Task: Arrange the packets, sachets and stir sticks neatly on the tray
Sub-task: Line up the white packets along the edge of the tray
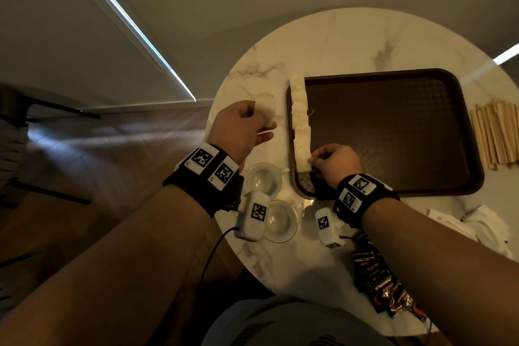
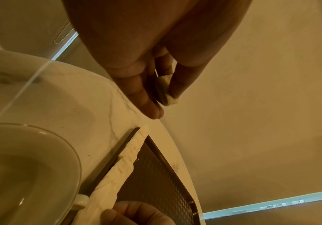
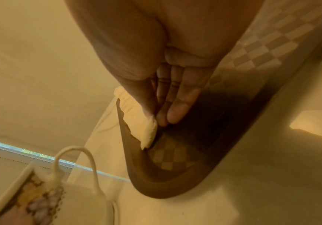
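A brown tray (image 1: pixel 393 177) lies on a round marble table. A row of white sachets (image 1: pixel 300 121) runs along the tray's left edge, overlapping one another. My right hand (image 1: pixel 313 161) pinches the nearest sachet (image 3: pixel 146 132) of that row between thumb and fingers (image 3: pixel 175 112), low over the tray (image 3: pixel 165 184). My left hand (image 1: pixel 268 126) hovers left of the tray, off its rim, and grips a few more white sachets (image 2: pixel 168 91). Wooden stir sticks (image 1: pixel 497 137) lie in a loose bundle right of the tray. Dark packets (image 1: pixel 379 281) lie near the table's front edge.
Two glass saucers (image 1: pixel 262 180) (image 1: pixel 280 220) sit at the table's left front, close under my left wrist. A cup handle (image 3: pixel 75 164) shows beside the tray corner. White paper items (image 1: pixel 477 222) lie at the right. The table edge is near my left hand.
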The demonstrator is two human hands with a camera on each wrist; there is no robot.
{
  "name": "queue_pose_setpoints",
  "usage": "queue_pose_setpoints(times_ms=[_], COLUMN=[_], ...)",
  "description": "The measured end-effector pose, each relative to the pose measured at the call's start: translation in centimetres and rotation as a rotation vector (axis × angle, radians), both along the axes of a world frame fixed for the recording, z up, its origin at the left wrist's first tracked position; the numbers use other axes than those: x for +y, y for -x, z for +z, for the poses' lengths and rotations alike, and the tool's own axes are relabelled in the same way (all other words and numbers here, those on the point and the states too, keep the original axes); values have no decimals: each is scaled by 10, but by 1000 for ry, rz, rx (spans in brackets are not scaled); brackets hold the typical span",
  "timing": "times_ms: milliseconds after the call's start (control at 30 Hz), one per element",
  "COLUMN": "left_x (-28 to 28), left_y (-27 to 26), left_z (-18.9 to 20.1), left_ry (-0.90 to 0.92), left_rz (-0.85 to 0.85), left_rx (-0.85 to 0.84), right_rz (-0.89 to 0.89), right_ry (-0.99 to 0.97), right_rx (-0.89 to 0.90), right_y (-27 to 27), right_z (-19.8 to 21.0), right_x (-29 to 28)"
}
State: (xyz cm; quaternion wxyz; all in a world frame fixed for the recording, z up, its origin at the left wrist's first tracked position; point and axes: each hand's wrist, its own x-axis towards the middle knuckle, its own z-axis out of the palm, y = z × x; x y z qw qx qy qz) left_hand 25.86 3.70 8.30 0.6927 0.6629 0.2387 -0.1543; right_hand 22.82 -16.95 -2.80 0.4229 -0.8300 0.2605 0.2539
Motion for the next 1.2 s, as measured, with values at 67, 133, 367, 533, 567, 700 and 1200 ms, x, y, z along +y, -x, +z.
queue_pose_setpoints(times_ms=[67,133,367,533,567,700,1200], left_x=[-1,-2,-10,-19,-22,-34,-48], left_y=[1,2,3,3,3,3,-6], left_z=[0,1,4,9,11,19,29], left_ry=[-28,-38,-31,-4,-2,-64,-315], left_rz=[-11,-19,-19,-105,-130,-249,-259], left_rx=[-4,4,12,-50,-71,-156,-414], right_rz=[4,10,54,-86,-76,35,49], right_ry=[22,70,86,-362,-446,-504,-394], right_rx=[0,-10,-86,-333,-372,-483,-595], right_y=[0,0,-1,-6,-8,-17,-9], right_z=[0,-1,19,81,95,128,128], right_x=[1,1,-4,-5,-4,-4,-18])
